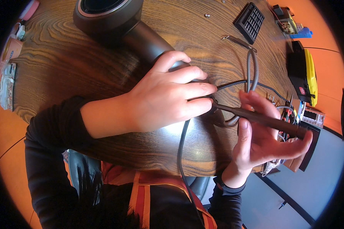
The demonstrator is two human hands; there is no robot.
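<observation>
A dark grey hair dryer (149, 42) lies across the wooden table, its wide round head at the upper left. My left hand (172, 89) is closed around its handle from above. In my right hand (262, 141) is a slim dark brown screwdriver (271, 121), held between thumb and fingers, with the index finger against its rear end. Its shaft points left to the lower end of the handle; the very tip is hidden near my left fingertips. A black power cord (181, 149) hangs over the table's front edge.
A loop of grey cable (250, 65) lies beyond my right hand. Farther back are tweezers (239, 41), a black slotted case (249, 23) and a small metal piece (207, 15). A yellow-and-black box (307, 74) stands right. A clear plastic package (7, 86) sits at the left edge.
</observation>
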